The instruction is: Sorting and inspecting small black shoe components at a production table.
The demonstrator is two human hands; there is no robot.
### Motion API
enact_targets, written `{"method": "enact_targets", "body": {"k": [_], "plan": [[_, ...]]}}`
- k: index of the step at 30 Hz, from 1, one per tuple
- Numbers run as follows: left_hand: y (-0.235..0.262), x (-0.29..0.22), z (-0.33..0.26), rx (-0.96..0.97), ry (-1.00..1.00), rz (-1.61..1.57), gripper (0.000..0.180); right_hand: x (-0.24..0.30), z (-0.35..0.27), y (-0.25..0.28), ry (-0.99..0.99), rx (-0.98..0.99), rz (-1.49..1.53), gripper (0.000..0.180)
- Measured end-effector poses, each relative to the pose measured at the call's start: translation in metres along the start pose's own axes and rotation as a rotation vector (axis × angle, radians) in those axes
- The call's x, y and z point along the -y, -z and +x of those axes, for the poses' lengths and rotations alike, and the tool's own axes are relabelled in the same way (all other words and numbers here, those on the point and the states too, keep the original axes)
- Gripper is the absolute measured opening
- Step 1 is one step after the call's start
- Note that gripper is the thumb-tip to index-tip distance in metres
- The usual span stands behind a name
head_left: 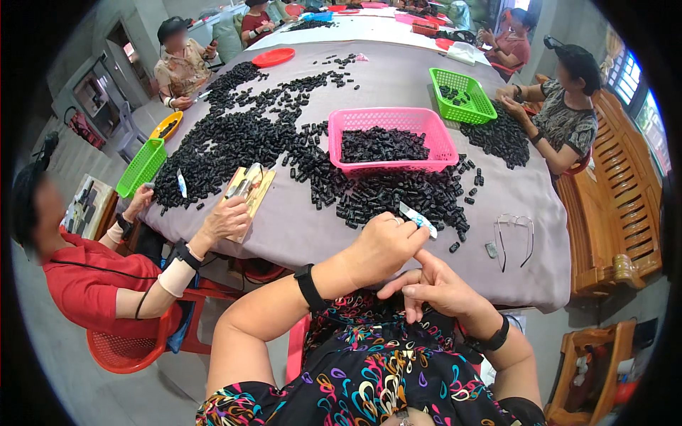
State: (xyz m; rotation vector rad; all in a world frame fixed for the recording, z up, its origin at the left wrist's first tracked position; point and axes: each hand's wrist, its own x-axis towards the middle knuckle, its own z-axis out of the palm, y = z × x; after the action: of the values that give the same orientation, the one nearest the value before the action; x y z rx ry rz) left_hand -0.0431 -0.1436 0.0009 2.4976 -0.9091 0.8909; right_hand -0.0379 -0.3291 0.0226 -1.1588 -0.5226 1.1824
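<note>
My left hand is closed over the near table edge, a ring on one finger. What its fingers hold, if anything, is hidden. My right hand is just below, index finger stretched up to the left fingers, the others apart, and no object shows in it. Right beyond my left hand is a small knife with a white-and-blue wrapped handle; I cannot tell whether the hand touches it. Many short black cylindrical pieces are heaped past it, around a pink basket holding more of them.
Eyeglasses and a small grey lump lie to the right. At the left, a co-worker's hand works over a wooden board. Green baskets, a red plate and another wrapped knife are on the cloth-covered table.
</note>
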Motion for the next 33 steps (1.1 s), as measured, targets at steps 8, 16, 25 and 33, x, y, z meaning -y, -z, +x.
{"method": "enact_targets", "body": {"k": [8, 16, 25, 33], "plan": [[-0.001, -0.006, -0.016, 0.304, 0.124, -0.220, 0.017, -0.015, -0.003, 0.004, -0.044, -0.046, -0.498, 0.035], [-0.001, -0.017, -0.021, 0.313, 0.108, -0.171, 0.022, -0.034, -0.002, 0.001, 0.284, -0.250, -1.286, 0.023], [0.089, -0.054, 0.025, -0.092, -0.054, -0.304, 0.042, 0.034, -0.030, -0.034, 0.615, -0.192, -1.096, 0.018], [0.128, -0.113, 0.046, -0.094, -0.431, -0.511, 0.040, 0.023, -0.032, -0.030, 0.413, -0.346, -1.054, 0.016]]}}
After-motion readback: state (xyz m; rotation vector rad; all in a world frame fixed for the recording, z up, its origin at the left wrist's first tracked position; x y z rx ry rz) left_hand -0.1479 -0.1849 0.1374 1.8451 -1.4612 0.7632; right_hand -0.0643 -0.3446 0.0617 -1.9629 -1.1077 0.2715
